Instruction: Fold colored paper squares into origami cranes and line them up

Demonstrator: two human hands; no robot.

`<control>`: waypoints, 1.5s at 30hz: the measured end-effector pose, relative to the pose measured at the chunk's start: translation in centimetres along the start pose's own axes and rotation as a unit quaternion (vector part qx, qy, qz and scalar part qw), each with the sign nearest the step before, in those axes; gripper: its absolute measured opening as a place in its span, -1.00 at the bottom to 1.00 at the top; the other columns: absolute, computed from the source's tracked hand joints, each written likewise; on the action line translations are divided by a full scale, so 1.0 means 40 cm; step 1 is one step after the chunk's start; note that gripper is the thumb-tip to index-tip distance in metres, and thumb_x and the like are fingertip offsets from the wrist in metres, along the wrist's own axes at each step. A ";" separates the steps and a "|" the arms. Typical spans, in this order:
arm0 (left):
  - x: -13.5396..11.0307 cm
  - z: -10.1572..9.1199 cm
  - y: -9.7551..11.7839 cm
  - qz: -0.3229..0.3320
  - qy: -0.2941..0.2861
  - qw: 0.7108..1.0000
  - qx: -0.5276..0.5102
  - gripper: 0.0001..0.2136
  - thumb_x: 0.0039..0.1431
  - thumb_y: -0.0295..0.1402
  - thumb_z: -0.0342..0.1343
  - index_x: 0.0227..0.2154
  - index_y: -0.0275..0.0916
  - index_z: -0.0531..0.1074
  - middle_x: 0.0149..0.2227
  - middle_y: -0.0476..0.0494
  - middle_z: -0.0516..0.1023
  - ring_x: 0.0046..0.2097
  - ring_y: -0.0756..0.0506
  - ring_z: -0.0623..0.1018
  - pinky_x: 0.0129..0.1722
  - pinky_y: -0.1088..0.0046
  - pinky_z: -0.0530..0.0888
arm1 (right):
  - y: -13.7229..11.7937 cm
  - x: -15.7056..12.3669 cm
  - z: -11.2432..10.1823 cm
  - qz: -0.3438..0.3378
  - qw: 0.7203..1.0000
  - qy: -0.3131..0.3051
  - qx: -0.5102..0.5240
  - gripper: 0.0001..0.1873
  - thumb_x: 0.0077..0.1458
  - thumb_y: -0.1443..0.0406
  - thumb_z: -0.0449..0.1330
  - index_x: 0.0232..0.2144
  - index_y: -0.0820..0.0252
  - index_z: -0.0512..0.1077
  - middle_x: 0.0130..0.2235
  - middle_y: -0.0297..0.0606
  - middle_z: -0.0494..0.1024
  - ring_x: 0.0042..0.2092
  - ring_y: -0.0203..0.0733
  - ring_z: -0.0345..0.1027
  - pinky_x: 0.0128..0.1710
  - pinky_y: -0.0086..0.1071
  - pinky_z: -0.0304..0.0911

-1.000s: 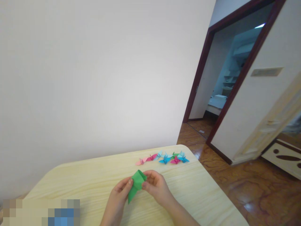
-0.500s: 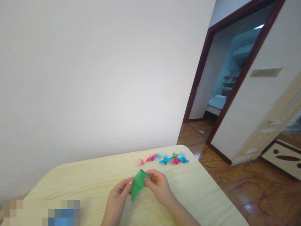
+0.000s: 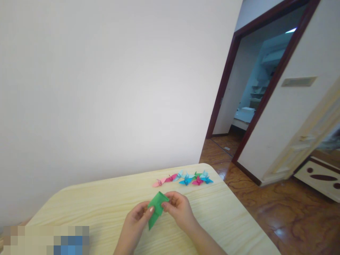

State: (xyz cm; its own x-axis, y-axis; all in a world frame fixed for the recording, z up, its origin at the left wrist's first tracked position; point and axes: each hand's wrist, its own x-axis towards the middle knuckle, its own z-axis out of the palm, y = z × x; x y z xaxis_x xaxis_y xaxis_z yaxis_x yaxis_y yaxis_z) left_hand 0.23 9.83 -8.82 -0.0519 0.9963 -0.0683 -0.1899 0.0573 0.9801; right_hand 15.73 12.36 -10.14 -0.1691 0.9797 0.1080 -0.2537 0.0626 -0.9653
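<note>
A piece of folded green paper is held just above the light wooden table, near its front middle. My left hand pinches its left edge with thumb and fingertips. My right hand grips its right upper corner, fingers curled. The paper's lower point hangs down between the two hands, close to the tabletop.
A row of several small folded paper cranes, pink, blue and green, lies near the table's far right edge. A white wall stands behind the table. To the right are a wooden floor and an open doorway.
The green paper has shifted slightly right and turned a little between my fingers. My left fingertips have moved up onto its edge. The cranes have not moved.
</note>
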 end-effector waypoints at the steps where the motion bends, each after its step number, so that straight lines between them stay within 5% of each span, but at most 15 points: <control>1: 0.000 0.000 0.003 0.004 0.001 1.000 0.010 -0.66 -0.35 -0.08 0.32 -0.55 -0.25 0.52 -0.54 -0.04 0.57 -0.41 -0.08 0.49 -0.38 0.49 0.40 | 0.000 0.000 0.000 0.002 1.000 0.000 0.003 -0.61 -0.27 0.12 0.37 -0.41 0.27 0.45 -0.54 -0.34 0.48 -0.51 -0.33 0.29 -0.49 -0.46 0.20; 9: -0.020 0.024 0.020 0.013 0.035 0.999 0.031 -0.68 -0.32 -0.07 0.30 -0.59 -0.25 0.49 -0.61 0.02 0.51 -0.50 -0.02 0.42 -0.47 0.54 0.35 | -0.008 -0.006 -0.005 -0.027 0.995 -0.003 -0.097 -0.69 -0.27 0.28 0.37 -0.39 0.28 0.46 -0.47 -0.29 0.50 -0.43 -0.26 0.32 -0.40 -0.41 0.22; 14: -0.017 0.032 0.020 -0.005 0.024 0.999 0.038 -0.64 -0.36 -0.03 0.28 -0.62 -0.26 0.49 -0.67 0.04 0.46 -0.56 0.00 0.37 -0.54 0.55 0.31 | -0.006 -0.004 -0.003 -0.016 0.994 0.022 -0.106 -0.81 -0.21 0.28 0.31 -0.48 0.29 0.47 -0.60 -0.38 0.40 -0.54 -0.35 0.22 -0.53 -0.49 0.13; 21: -0.016 0.026 0.026 -0.023 0.013 0.997 0.070 -0.65 -0.38 -0.05 0.27 -0.59 -0.24 0.55 -0.58 -0.05 0.57 -0.48 -0.09 0.45 -0.47 0.49 0.37 | -0.010 -0.003 0.001 0.018 0.999 0.023 -0.028 -0.73 -0.27 0.18 0.34 -0.54 0.29 0.46 -0.67 -0.43 0.35 -0.63 -0.42 0.14 -0.63 -0.54 0.05; 30: -0.015 0.013 0.003 -0.003 0.023 0.996 0.089 -0.61 -0.31 0.00 0.24 -0.50 -0.23 0.59 -0.53 -0.09 0.60 -0.46 -0.11 0.47 -0.46 0.46 0.41 | -0.030 -0.005 0.000 -0.002 0.997 0.039 -0.065 -0.70 -0.20 0.12 0.29 -0.59 0.29 0.50 -0.68 -0.39 0.36 -0.64 -0.41 0.15 -0.64 -0.53 0.08; 36: -0.024 0.023 0.021 0.021 0.071 0.990 0.124 -0.65 -0.32 -0.01 0.25 -0.60 -0.21 0.58 -0.60 -0.07 0.58 -0.51 -0.10 0.46 -0.50 0.48 0.40 | -0.038 -0.009 0.003 -0.004 0.996 0.030 -0.090 -0.65 -0.17 0.06 0.26 -0.59 0.29 0.51 -0.70 -0.38 0.34 -0.64 -0.39 0.14 -0.65 -0.52 0.09; 45: -0.024 0.025 0.028 0.022 0.064 0.991 0.112 -0.63 -0.35 0.02 0.25 -0.63 -0.22 0.55 -0.58 -0.09 0.59 -0.46 -0.14 0.50 -0.42 0.43 0.45 | -0.036 0.005 -0.006 0.019 0.994 0.051 -0.097 -0.53 -0.20 -0.05 0.23 -0.62 0.31 0.47 -0.73 -0.42 0.26 -0.66 -0.41 0.08 -0.66 -0.52 0.00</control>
State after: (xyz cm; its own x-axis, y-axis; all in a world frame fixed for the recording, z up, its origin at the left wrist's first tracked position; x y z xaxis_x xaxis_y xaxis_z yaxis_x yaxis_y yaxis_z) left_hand 1.04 8.99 -7.48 -0.1810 0.9829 -0.0346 0.0361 0.0417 0.9985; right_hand 16.29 12.51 -8.79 -0.0752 0.9956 0.0554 -0.0589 0.0511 -0.9970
